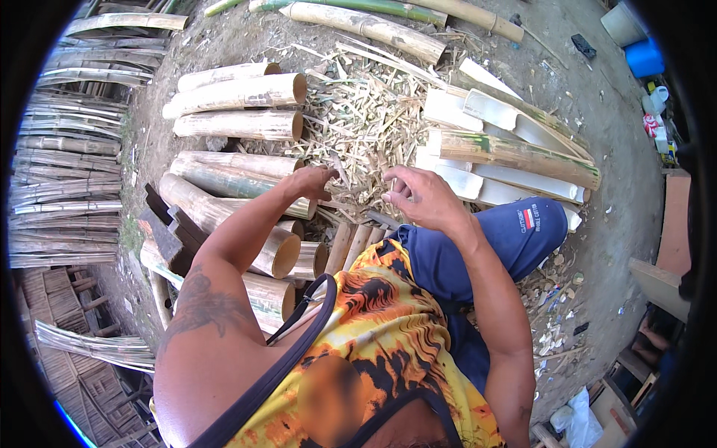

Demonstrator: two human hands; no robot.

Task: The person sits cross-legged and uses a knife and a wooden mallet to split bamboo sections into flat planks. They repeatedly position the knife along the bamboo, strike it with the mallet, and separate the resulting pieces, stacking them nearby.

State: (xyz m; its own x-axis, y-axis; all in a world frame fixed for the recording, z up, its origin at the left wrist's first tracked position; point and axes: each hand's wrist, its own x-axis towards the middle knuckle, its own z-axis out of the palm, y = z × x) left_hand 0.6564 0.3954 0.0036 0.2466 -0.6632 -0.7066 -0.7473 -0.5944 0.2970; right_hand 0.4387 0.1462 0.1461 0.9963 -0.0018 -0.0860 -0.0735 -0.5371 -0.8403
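Observation:
My left hand (310, 183) hovers beside the ends of the bamboo sections on the left, its fingers loosely bent and apart, and I see nothing in it. A thin greyish piece (338, 168) lies just past its fingertips, too small to make out. My right hand (427, 198) is raised above my blue-clad knee, with curved fingers apart from the thumb and no object between them. Between and beyond both hands spreads a heap of bamboo shavings (366, 119). Right of the heap lie split bamboo halves (515, 155), some with their pale insides showing.
Thick cut bamboo sections (239, 91) lie in rows on the left. Long bamboo poles (366, 28) cross the far side. Bundled slats (67, 164) are stacked at the far left. A blue container (644, 58) stands at the far right, with boards (676, 224) nearer.

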